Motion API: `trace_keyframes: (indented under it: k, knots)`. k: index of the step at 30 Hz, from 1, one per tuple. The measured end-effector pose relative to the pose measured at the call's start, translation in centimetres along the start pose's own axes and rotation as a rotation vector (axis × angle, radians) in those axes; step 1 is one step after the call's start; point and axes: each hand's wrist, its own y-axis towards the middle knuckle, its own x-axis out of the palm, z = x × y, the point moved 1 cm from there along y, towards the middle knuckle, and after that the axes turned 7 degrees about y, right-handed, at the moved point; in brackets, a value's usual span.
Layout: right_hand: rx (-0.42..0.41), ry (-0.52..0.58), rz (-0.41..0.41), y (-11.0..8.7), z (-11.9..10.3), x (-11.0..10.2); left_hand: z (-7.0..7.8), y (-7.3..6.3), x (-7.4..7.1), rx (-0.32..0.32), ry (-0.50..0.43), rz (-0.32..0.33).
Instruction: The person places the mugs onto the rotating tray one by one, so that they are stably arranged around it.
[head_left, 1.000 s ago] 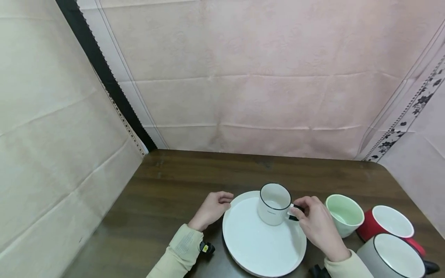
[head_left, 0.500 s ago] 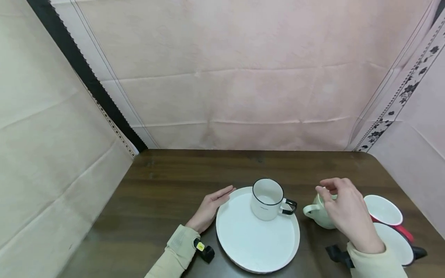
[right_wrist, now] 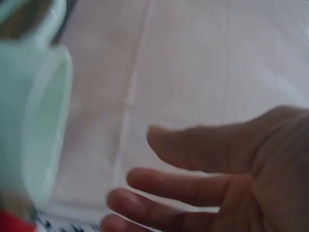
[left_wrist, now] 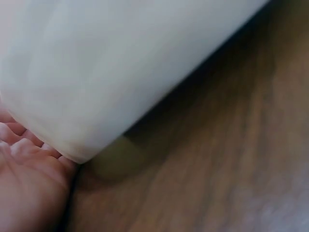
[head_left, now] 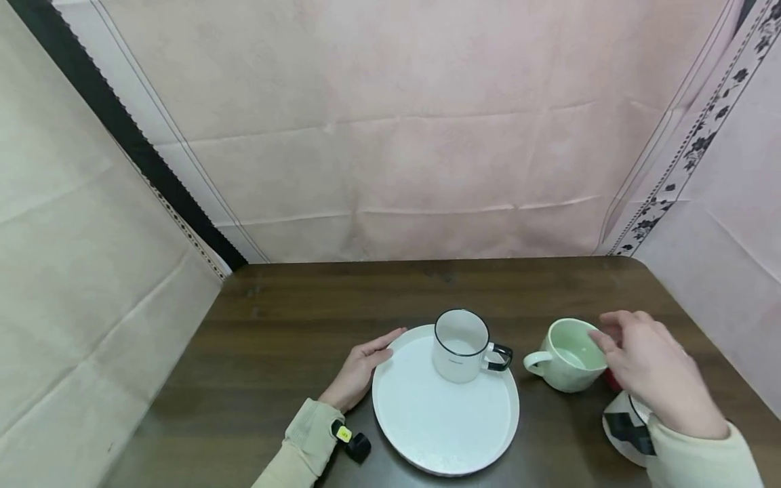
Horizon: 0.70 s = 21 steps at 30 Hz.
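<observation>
A white mug [head_left: 459,362] with a black rim and black handle stands upright on the round white plate [head_left: 445,434], towards its far edge. My left hand [head_left: 356,369] rests at the plate's left edge with its fingers extended; the left wrist view shows the palm [left_wrist: 34,188] close against the plate's side. My right hand [head_left: 662,373] hovers just right of the light green cup [head_left: 564,366], whose handle points left. Its fingers are loosely spread and hold nothing, as the right wrist view shows with the fingers [right_wrist: 178,186] apart from the green cup [right_wrist: 24,116].
Under my right hand a sliver of a red mug [head_left: 612,381] shows, mostly hidden. A larger white mug [head_left: 622,430] sits nearer, partly covered by my wrist. The brown wooden table [head_left: 293,325] is enclosed by pale cloth walls [head_left: 390,169].
My right hand has let go of the white mug's handle and moved right, past the green cup. My left fingers have straightened along the plate's edge. The head view has shifted slightly.
</observation>
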Motion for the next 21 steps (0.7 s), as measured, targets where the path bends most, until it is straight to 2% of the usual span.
trace_keyframes:
  k: [6, 9, 13, 17, 21]
  knots:
    - [0.019, -0.011, -0.032, -0.6, 2.9, -3.1, 0.6, -0.1, -0.7, 0.008, -0.010, 0.011]
    - [0.063, -0.028, -0.024, -0.6, 4.7, -3.9, 1.0, -0.2, -1.1, 0.006, -0.010, 0.024]
    - [0.136, 0.002, -0.003, -0.5, 7.3, -4.0, 1.3, -0.6, -1.6, 0.001, -0.005, 0.037]
    - [0.143, 0.054, 0.017, -0.3, 9.5, -3.7, 1.3, -0.7, -1.9, 0.012, -0.003, 0.059]
    - [0.132, 0.039, -0.019, 0.2, 11.1, -3.4, 1.1, -0.8, -1.8, 0.011, -0.011, 0.065]
